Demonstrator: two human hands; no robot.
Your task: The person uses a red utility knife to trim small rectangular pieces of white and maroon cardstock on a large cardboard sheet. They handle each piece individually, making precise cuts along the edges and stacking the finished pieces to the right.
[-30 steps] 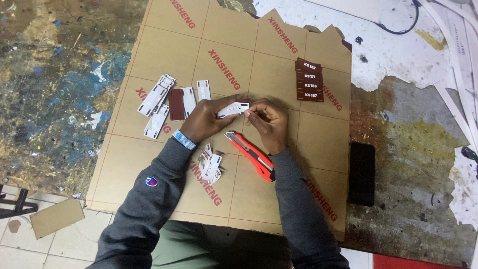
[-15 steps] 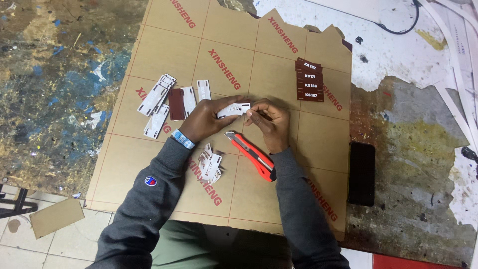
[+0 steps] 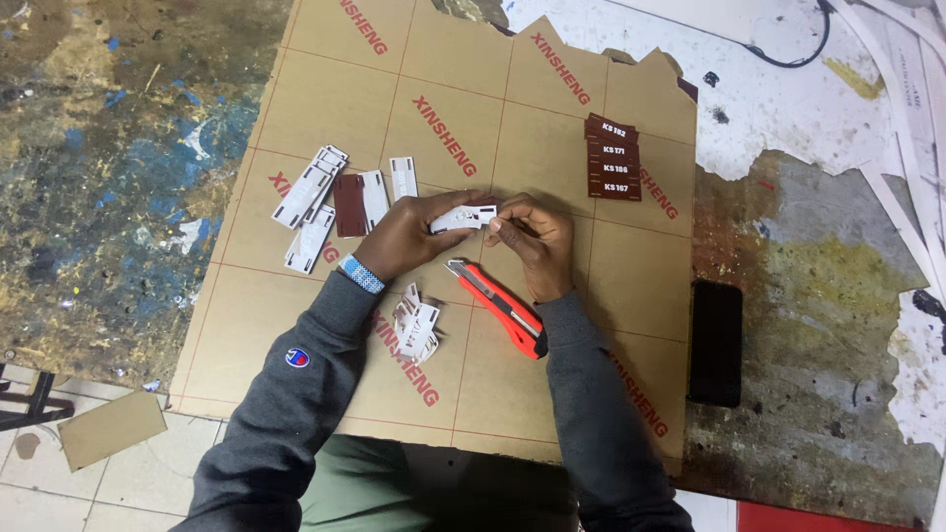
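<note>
My left hand grips a small rectangular plate, white on top with a dark brown end showing. My right hand pinches that plate's right end with thumb and fingertips. Both hands rest over a brown paper-covered sheet with red grid lines. An orange utility knife lies just below the hands, untouched. A small heap of peeled white paper scraps sits beside my left forearm.
Several white-covered plates and one dark brown plate lie left of the hands. A stack of dark brown labelled plates sits at upper right. A black phone lies on the paint-stained bench at right. A cable runs along the far edge.
My right fingertips have shifted slightly at the plate's end. Otherwise the hands and the objects stay where they were.
</note>
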